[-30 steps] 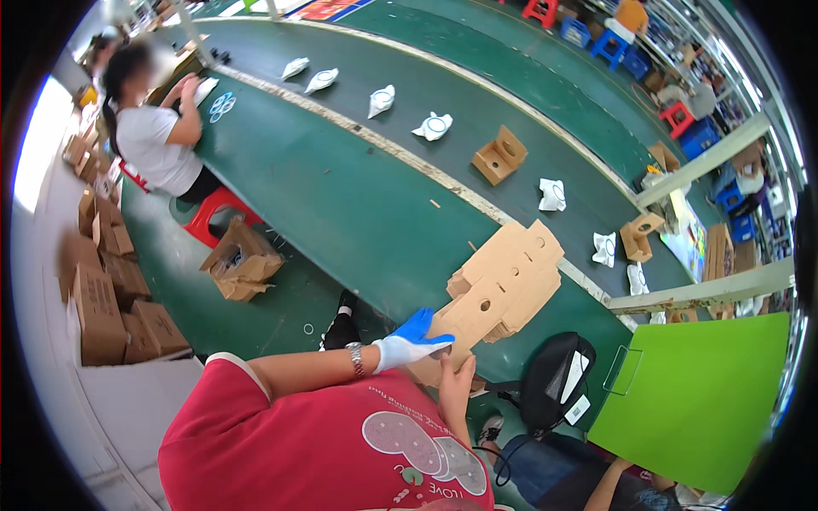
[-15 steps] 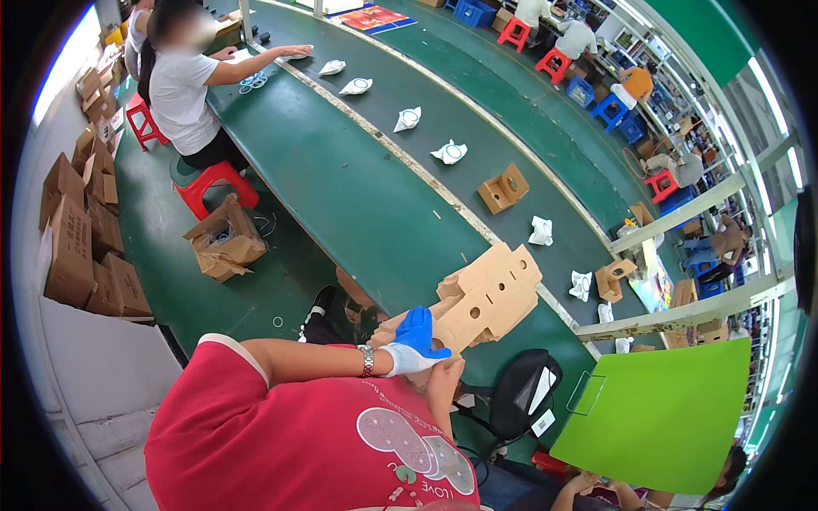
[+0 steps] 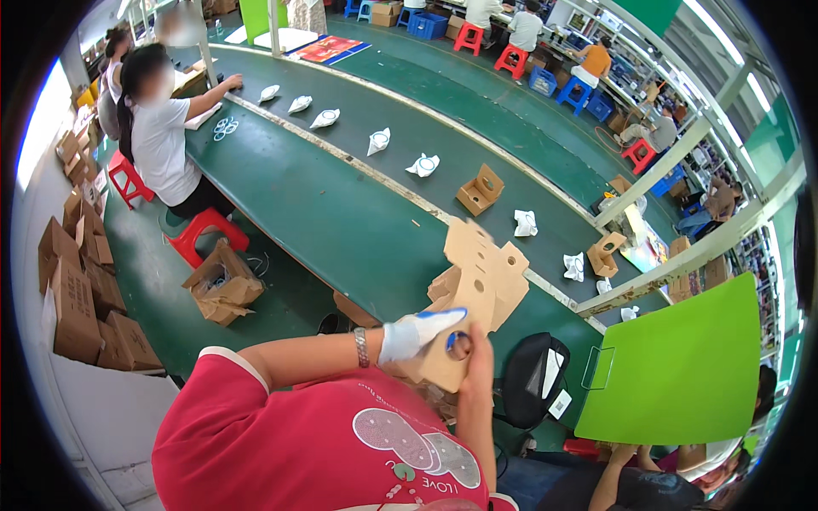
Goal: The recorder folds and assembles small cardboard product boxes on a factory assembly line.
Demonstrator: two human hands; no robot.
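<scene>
A flat brown die-cut cardboard box blank (image 3: 439,366) is tilted up in front of my red shirt. My left hand (image 3: 417,335), in a white and blue glove, grips its left side; blue fingertips show through the round hole. The bare right hand (image 3: 480,362) holds the right edge, thumb on the face. Beyond them, more cardboard blanks (image 3: 509,285) with small round holes lie on the green table (image 3: 341,234). Where the held blank ends and those begin, I cannot tell.
A conveyor belt (image 3: 349,140) carries several white wrapped pieces and open cardboard boxes (image 3: 481,189). A black bag (image 3: 530,379) lies to my right, beside a green board (image 3: 673,366). A co-worker (image 3: 162,128) sits far left. An open carton (image 3: 223,285) stands on the floor.
My left hand lay flat on the cardboard, fingers up; now it grips the blank from the side. The blank has been raised and tilted, and my right hand has come up its right edge.
</scene>
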